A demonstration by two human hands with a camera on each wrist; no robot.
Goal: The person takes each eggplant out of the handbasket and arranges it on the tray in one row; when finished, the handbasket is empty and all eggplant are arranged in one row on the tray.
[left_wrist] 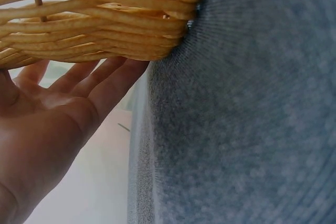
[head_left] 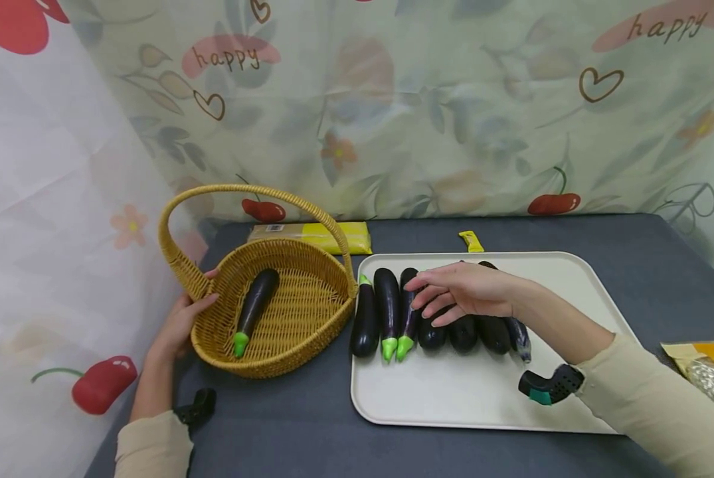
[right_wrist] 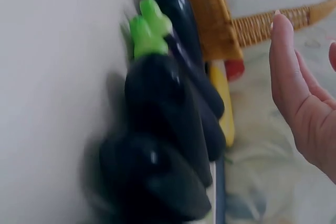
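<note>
My left hand [head_left: 180, 325] holds the wicker basket [head_left: 327, 328] at its left rim, by the foot of the handle. In the left wrist view its fingers [left_wrist: 113, 80] lie against the woven side. Inside the basket lies one eggplant [head_left: 256, 309] with a green stem end. My right hand [head_left: 467, 291] hovers over the row of eggplants [head_left: 386, 305] on the white tray [head_left: 440, 392], its fingers loosely bent and holding nothing. Several dark eggplants lie side by side there, some partly hidden by the hand. The right wrist view shows that hand apart from the eggplants [right_wrist: 157, 98].
A yellow packet [head_left: 351, 238] lies behind the basket. Beyond the tray's back edge is a small yellow wrapper [head_left: 471, 241]. An orange and clear bag [head_left: 706, 372] sits at the right edge of the grey table [head_left: 273, 425]. A printed curtain [head_left: 392, 133] hangs behind.
</note>
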